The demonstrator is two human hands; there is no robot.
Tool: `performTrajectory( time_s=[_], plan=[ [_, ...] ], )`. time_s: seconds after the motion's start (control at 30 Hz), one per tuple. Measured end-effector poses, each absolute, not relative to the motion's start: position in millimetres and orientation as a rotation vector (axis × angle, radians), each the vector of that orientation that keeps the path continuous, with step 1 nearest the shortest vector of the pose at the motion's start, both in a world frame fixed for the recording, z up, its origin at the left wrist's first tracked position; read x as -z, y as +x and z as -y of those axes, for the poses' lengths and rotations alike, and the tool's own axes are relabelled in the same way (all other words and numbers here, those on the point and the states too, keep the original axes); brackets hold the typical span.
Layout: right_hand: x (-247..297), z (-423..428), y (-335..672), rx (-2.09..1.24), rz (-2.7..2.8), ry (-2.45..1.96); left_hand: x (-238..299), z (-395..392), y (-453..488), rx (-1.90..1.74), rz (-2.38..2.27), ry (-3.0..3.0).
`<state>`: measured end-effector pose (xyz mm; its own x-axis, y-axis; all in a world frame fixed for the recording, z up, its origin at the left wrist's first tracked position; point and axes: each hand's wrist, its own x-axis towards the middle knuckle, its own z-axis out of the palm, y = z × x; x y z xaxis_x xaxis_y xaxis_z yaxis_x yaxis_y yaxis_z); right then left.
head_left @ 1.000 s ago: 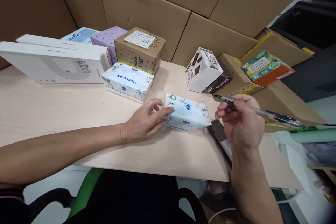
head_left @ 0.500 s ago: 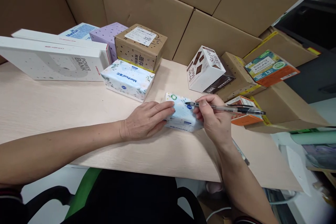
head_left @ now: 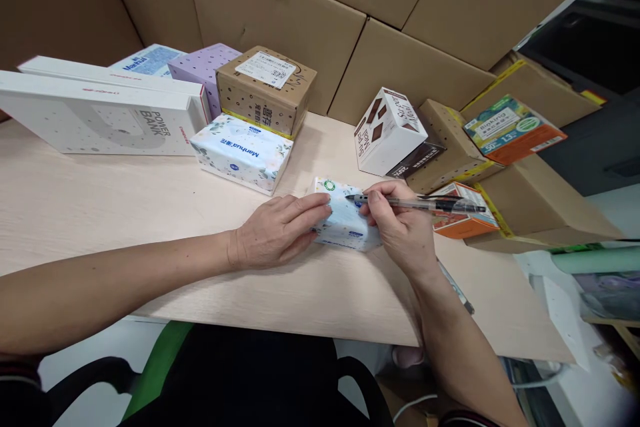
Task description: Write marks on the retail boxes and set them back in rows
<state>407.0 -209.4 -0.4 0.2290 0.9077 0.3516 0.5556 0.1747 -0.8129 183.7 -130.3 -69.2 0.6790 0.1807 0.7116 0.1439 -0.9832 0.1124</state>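
A soft pack of tissues (head_left: 340,213), white and pale blue with a floral print, lies on the table before me. My left hand (head_left: 280,230) rests on its left end, fingers stretched out and lying flat, with the thumb hidden. In my right hand (head_left: 400,223) a pen (head_left: 435,203) with a clear barrel and dark grip is pinched between thumb and fingers. Its tip points left, at the upper face of the pack; whether it touches the surface I cannot tell. The right fingers cover the pack's right end.
Behind my left hand are another tissue pack (head_left: 245,153), a brown carton (head_left: 265,90), a purple box (head_left: 200,70) and white power bank boxes (head_left: 125,120). To the right stand a white box (head_left: 385,133), open cartons (head_left: 540,200) and an orange box (head_left: 460,217). Cardboard (head_left: 280,20) walls the back.
The pen and my right hand have shifted slightly left across the pack. My left hand stays in nearly the same place on it.
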Motion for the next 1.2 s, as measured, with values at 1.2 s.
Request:
performTrajectory(
  time_s=[1.2],
  plan=[
    [29.9,201.7,497.8,-0.097,2.141,-2.246,75.7,130.6,187.2,-1.335,-0.346,2.863]
  ],
)
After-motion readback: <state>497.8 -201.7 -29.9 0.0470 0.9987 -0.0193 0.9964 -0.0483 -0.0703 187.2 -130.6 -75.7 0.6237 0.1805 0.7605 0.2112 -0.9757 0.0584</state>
